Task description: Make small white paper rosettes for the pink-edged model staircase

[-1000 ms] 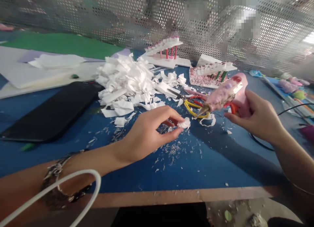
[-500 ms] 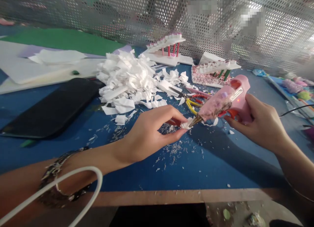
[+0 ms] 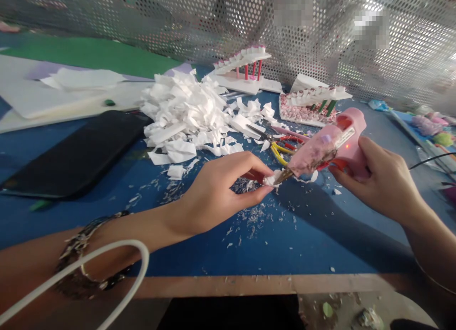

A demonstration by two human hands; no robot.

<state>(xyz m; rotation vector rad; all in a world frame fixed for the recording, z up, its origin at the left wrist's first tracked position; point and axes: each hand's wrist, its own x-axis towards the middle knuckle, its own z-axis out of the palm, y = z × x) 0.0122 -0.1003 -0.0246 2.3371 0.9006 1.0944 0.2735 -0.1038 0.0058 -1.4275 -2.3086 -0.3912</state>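
Note:
My left hand (image 3: pixel 228 192) pinches a small crumpled white piece (image 3: pixel 271 179), seemingly paper, between thumb and fingertips. Wrapped in my right hand (image 3: pixel 384 183) is a pink glue gun (image 3: pixel 331 142), its metal nozzle pointing left and down, right at the white piece. A small orange light glows on the gun's side, and my fingers lie near its trigger. Just behind the nozzle lie yellow-handled scissors (image 3: pixel 279 152). A big heap of torn white paper (image 3: pixel 192 109) rises beyond my left hand.
A black phone (image 3: pixel 76 154) lies at left, near white boards (image 3: pixel 21 90) and a green sheet (image 3: pixel 89 54). Two small stair models, one on red posts (image 3: pixel 245 59) and one on green posts (image 3: pixel 317 99), stand before a perforated metal screen (image 3: pixel 228 16). White scraps litter the blue table (image 3: pixel 320 254).
Both hands keep nearly the same pose. The glue gun has shifted very slightly right, its nozzle still at the white piece.

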